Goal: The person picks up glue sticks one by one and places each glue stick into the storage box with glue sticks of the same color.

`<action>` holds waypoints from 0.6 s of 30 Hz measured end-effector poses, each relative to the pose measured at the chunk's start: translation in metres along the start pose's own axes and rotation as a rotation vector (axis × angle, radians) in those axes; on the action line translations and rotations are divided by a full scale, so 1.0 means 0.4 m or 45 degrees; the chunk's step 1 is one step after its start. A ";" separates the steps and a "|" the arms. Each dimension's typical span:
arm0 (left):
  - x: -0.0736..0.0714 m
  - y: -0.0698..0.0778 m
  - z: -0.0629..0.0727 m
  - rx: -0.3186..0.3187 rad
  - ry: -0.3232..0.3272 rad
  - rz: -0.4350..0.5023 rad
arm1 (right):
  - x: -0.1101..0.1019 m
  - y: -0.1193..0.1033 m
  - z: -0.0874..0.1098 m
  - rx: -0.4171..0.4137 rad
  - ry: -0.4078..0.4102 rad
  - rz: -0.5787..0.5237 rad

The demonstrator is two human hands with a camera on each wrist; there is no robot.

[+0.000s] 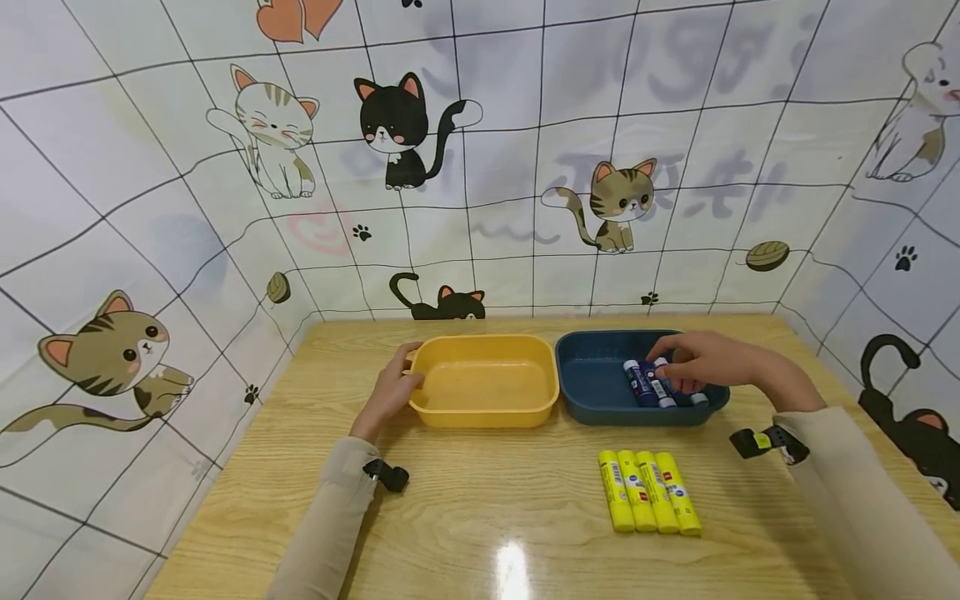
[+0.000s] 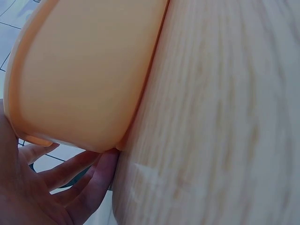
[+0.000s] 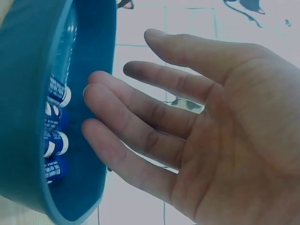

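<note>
My left hand grips the left end of a yellow plastic tray, its thumb at the rim and its fingers against the outside wall. Nothing lies inside that tray. Over the right part of a dark blue tray hovers my right hand, palm down, fingers loosely bent with nothing between them. Several blue glue sticks with white ends lie side by side in the blue tray, partly hidden under this hand. In the right wrist view the fingers reach past the blue tray's rim, apart from the sticks.
Several yellow glue sticks lie in a row on the wooden table, in front of the blue tray. The two trays stand side by side, ends close together. A cat-patterned wall covering rises behind the table and at both sides.
</note>
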State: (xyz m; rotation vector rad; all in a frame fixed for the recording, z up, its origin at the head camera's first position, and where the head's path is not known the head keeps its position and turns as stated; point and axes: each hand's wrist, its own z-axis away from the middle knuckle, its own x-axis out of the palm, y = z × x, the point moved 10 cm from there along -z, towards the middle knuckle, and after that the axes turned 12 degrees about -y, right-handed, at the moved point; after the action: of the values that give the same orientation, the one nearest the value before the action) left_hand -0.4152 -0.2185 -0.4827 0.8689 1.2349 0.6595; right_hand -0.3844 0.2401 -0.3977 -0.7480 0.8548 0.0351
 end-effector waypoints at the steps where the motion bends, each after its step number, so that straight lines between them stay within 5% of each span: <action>1: -0.001 0.000 0.000 0.000 0.001 0.001 | 0.007 -0.005 0.009 -0.010 0.006 -0.004; 9: -0.002 0.006 -0.001 0.018 -0.003 0.015 | 0.078 -0.036 0.068 -0.140 -0.025 -0.105; 18: -0.002 0.006 0.006 0.009 0.006 -0.008 | 0.171 -0.009 0.089 -0.098 -0.212 -0.232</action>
State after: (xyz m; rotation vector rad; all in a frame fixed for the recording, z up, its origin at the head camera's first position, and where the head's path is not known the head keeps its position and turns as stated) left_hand -0.4128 -0.2182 -0.4800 0.8696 1.2444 0.6524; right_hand -0.3136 0.2413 -0.4279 -0.8804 0.6270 -0.0315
